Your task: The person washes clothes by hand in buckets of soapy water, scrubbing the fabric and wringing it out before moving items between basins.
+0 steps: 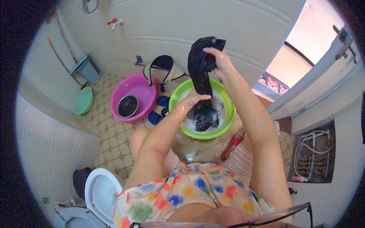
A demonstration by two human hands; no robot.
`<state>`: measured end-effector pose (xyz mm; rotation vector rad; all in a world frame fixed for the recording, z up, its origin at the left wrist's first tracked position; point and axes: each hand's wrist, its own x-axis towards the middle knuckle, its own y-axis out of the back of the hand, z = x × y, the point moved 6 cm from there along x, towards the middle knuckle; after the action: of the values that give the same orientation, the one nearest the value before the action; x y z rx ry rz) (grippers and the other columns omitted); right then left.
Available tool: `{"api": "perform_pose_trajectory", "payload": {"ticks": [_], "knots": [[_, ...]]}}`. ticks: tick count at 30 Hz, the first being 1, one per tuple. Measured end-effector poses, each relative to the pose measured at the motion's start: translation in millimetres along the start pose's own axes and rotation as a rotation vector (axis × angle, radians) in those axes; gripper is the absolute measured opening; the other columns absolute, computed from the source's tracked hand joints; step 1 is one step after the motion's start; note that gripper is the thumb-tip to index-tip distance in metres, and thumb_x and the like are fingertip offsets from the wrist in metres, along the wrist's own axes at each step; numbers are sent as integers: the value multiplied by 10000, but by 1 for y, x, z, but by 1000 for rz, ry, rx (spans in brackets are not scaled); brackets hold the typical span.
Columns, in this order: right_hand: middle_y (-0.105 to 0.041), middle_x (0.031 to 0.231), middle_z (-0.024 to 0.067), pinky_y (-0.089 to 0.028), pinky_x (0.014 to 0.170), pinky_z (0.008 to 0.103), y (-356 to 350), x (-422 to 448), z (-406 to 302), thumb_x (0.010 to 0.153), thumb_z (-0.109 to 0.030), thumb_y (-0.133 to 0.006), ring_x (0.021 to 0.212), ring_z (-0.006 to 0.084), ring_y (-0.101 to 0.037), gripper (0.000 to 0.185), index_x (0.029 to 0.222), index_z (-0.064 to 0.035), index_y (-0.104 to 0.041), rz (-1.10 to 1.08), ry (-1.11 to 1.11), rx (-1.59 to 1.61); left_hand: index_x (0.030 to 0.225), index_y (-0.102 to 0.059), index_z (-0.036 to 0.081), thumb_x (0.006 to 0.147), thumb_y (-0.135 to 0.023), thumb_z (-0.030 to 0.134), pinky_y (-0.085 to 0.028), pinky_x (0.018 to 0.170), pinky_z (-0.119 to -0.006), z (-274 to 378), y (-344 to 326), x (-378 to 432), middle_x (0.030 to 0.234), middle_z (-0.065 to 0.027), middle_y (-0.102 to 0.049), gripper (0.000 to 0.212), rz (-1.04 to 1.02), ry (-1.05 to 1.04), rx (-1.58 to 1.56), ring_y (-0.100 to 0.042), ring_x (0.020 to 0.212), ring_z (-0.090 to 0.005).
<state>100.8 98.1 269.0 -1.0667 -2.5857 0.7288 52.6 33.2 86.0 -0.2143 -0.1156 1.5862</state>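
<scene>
A wet black garment (199, 62) hangs stretched upward from the green basin (174, 99). My right hand (221, 61) grips its bunched upper part, high above the rim. Lower down, my left hand (196, 99) closes around the narrower hanging length, just over the basin. The garment's lower end (205, 118) lies crumpled in soapy water with white suds (192, 124). Some fingers of my left hand are hidden behind the cloth.
Left of the green basin stands a pink basin (146, 97) holding a round dark-centred pan (127, 106). Blue slippers (155, 117) lie between the basins. A beige-and-black visor-like item (176, 73) hangs by the wall. A toilet (102, 193) is behind my left; a door (313, 79) stands at right.
</scene>
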Motion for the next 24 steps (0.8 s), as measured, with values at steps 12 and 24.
{"api": "perform_pose_trajectory", "payload": {"ticks": [12,24], "knots": [[-601,718,86,-474,467,310,82,20,-85,723,-134,-603,601,211,-590,164,835,-23,-559,240,221,44,1014,-543,8,704,-537,174,-435,767,-315,-33,17,-20,920,-92,-591,352,99,207,-254,-562,845,-208],[-604,715,102,-476,423,311,145,-11,-38,720,-120,-596,552,228,-587,199,874,-4,-544,369,138,24,1025,-535,22,645,-584,38,-410,800,-305,12,35,-27,936,-69,-584,383,318,-10,183,-552,849,-192]]}}
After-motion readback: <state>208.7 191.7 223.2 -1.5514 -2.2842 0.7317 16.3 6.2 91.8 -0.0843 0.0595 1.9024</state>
